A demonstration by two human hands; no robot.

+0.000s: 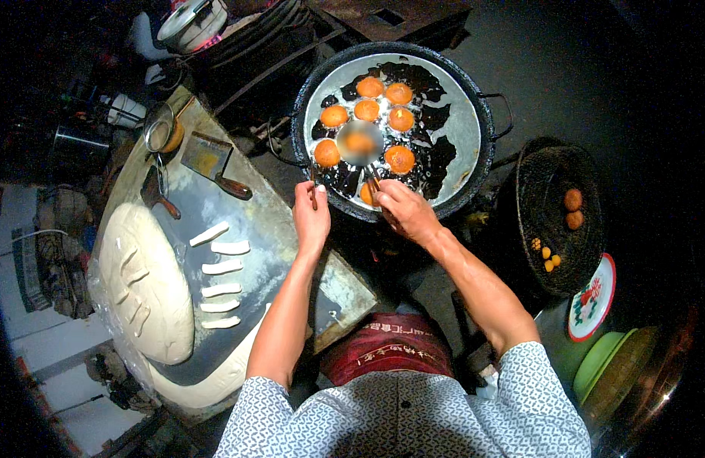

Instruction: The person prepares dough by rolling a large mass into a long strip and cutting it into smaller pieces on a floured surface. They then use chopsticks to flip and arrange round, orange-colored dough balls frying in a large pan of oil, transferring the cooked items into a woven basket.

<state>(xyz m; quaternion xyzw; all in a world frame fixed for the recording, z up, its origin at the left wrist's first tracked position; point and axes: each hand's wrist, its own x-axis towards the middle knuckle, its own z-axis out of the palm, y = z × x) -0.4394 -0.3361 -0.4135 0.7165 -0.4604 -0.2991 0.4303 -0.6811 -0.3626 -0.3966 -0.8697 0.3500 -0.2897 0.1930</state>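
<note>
A wide, dark-rimmed frying pan [487, 129] lies before me, with several round orange fried cakes [400, 160] sitting in its shiny liquid. At the pan's near left edge, my left hand [311, 214] grips a thin brown stick [313, 192]. My right hand [407, 207] is closed around a slim dark utensil [373, 178], whose exact kind I cannot tell. It reaches over the near side of the pan, above a partly covered cake [367, 193]. A blurred patch hides the cake near the middle and whatever surrounds it.
On the left, a worktop [261, 194] bears a large dough slab [152, 286], several dough strips [222, 267], a scraper [206, 159] and a strainer [159, 129]. Rightward stand a deep dark pan [550, 214] holding fried balls [573, 200], an enamel plate [594, 297] and a green basin [601, 358].
</note>
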